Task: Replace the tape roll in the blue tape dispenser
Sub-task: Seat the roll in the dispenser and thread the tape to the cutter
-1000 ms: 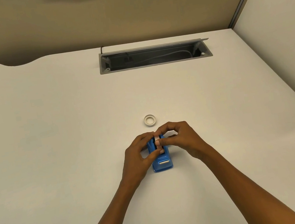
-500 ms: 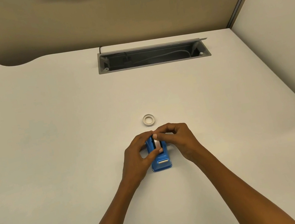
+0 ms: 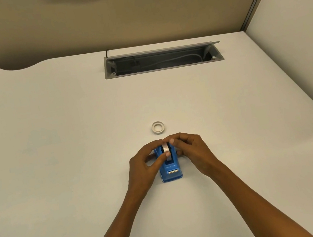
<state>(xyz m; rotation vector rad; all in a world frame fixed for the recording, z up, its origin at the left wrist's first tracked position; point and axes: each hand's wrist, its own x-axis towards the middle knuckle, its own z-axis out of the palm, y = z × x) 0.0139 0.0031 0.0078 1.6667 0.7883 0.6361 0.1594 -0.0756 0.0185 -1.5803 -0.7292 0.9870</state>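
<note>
The blue tape dispenser [image 3: 170, 169] stands on the white desk [image 3: 54, 156], its cutter end toward me. A white tape roll [image 3: 165, 148] sits upright in its cradle. My left hand [image 3: 145, 165] holds the dispenser's left side, with the thumb laid across the roll. My right hand [image 3: 192, 151] grips the right side, its fingertips on top of the roll. A second small white ring, an empty-looking tape core [image 3: 157, 127], lies flat on the desk just beyond the hands.
An open grey cable tray [image 3: 162, 59] with cables inside is set into the desk at the back. A beige partition wall runs behind it. Another white desk panel [image 3: 294, 43] adjoins on the right.
The roll sits a little lower in the dispenser, and more of the blue body shows. My left thumb has slid onto the roll's front. The hands stay in place.
</note>
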